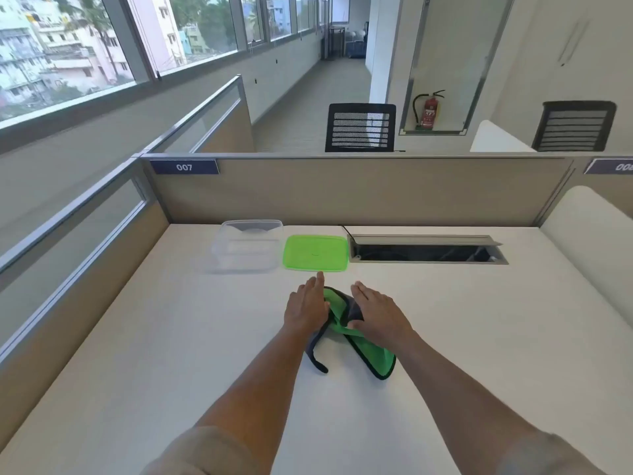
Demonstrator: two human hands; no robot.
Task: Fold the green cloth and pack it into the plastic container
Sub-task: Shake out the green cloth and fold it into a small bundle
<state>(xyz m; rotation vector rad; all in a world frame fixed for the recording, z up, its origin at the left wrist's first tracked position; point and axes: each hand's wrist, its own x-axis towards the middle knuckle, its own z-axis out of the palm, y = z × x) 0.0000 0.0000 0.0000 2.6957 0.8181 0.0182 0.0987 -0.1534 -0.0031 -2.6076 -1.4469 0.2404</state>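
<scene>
The green cloth (346, 323) lies crumpled at frame centre, pressed under the flat, unclenched left hand (308, 308) and right hand (378, 313). Folding is unfinished; the plastic container (246, 246), above left, remains unpacked.

My white surface (171, 337) sits in a beige partition (342, 190) cubicle tagged 007 (184, 167). To my left, daylight pours through long windows (68, 46). Ahead stand two black mesh chairs (360, 127), a corridor and a red fire extinguisher (429, 111).
</scene>
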